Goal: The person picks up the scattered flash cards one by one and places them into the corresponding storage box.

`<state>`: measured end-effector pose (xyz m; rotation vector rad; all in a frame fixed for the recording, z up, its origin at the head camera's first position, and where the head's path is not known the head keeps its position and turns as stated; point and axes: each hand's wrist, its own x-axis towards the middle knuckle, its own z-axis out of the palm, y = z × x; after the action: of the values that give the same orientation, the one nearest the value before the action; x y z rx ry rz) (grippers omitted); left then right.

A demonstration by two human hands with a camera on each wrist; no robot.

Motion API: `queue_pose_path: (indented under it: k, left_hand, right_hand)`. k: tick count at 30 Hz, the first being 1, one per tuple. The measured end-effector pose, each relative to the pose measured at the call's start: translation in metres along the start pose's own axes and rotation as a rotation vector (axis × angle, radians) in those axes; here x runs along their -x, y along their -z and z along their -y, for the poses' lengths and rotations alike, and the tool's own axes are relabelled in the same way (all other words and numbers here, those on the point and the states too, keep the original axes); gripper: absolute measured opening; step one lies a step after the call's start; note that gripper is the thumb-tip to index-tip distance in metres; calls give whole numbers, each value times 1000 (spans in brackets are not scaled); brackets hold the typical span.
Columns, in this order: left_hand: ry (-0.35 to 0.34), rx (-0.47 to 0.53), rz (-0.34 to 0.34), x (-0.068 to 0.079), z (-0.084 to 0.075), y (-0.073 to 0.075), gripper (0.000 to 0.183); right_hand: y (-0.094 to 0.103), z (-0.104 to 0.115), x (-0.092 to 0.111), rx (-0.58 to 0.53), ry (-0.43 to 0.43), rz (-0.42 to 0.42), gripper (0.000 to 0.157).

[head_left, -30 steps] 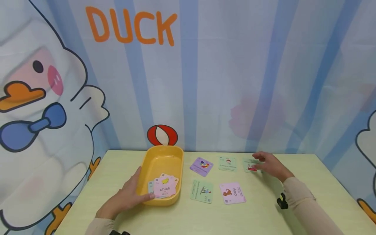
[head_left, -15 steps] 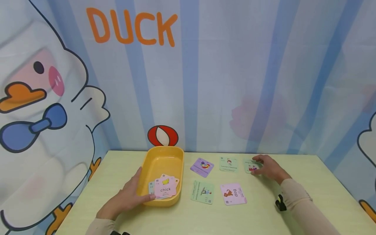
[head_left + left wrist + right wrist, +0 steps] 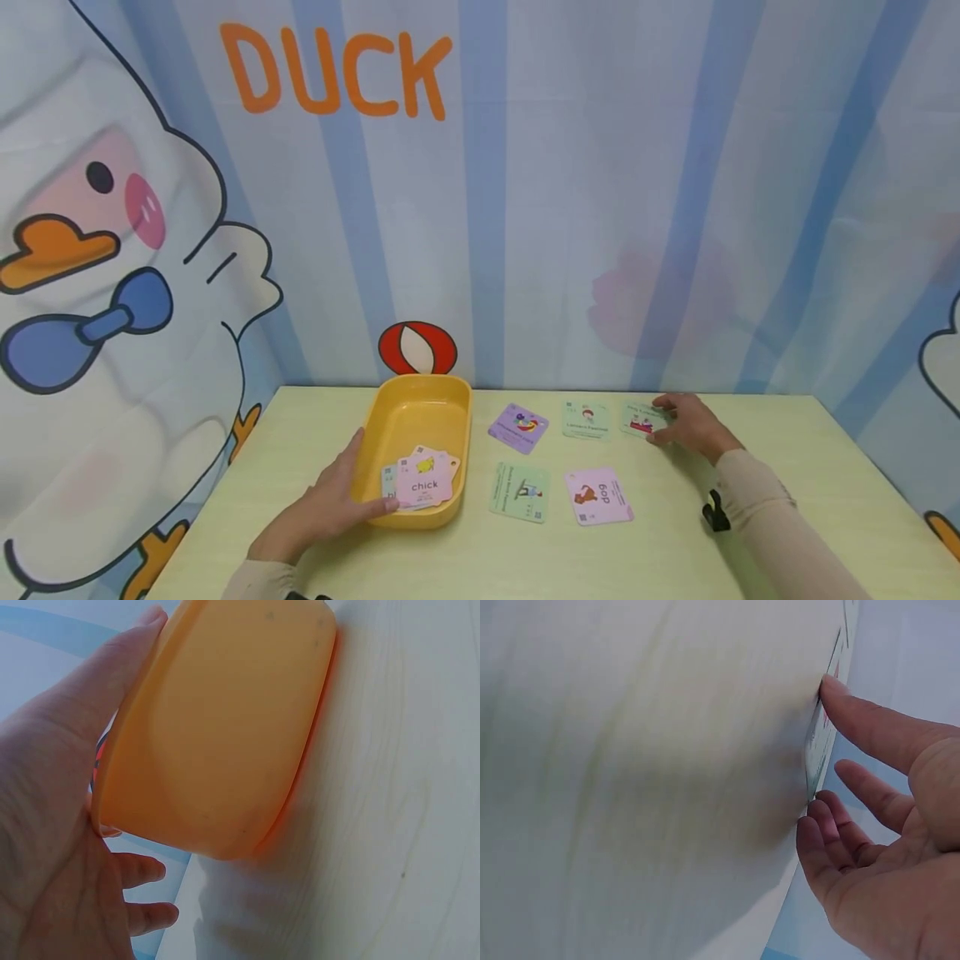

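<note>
My left hand (image 3: 330, 500) grips the near left part of a yellow plastic bin (image 3: 416, 387), with the thumb over its rim. In the left wrist view that bin (image 3: 225, 727) shows its outer wall, and my left hand (image 3: 60, 780) lies along the rim. Several picture cards are inside; a pink "chick" card (image 3: 424, 483) is on top. At the back right, my right hand (image 3: 693, 429) pinches a green card (image 3: 637, 419) by its right side. In the right wrist view, my right hand (image 3: 885, 817) has thumb and fingers at the edges of that card (image 3: 819, 750), seen almost edge-on.
On the pale table (image 3: 712, 567) lie a purple card (image 3: 518, 428), a green lantern card (image 3: 587, 419), another green card (image 3: 519, 492) and a pink "dog" card (image 3: 599, 497). A striped curtain (image 3: 555, 192) with duck drawings hangs behind the table.
My right thumb has shifted towards the near right corner of the green card, uncovering more of its picture. The left hand stays on the bin. The head view has shifted slightly.
</note>
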<state>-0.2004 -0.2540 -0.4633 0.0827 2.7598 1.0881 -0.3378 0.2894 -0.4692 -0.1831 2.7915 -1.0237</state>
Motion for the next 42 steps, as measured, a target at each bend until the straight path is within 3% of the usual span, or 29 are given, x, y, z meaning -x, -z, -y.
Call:
queue_pose_path:
  k: [8,12,17,22,29,42]
  left_hand:
    - [24,-9,-9,-1,1,-2,130]
    - [21,-12,-13,-2,3,-2,129]
    - [21,0,-10,-3,3,-3,128]
    - [29,4,-10,-4,3,-3,128]
    - [33,7,-11,-4,3,-3,129]
    - [45,20,-9,-4,2,-3,129]
  right_hand:
    - [0,3,-1,110,-9,3,74]
    - [0,3,-1,119,18,-11,65]
    - [-3,1,-1,141,64,-85,54]
    - [-5,0,-3,176,66,-112,59]
    - [-2,2,-7,166,-14,-74,70]
    - [0,4,-6,164,-4,-80,62]
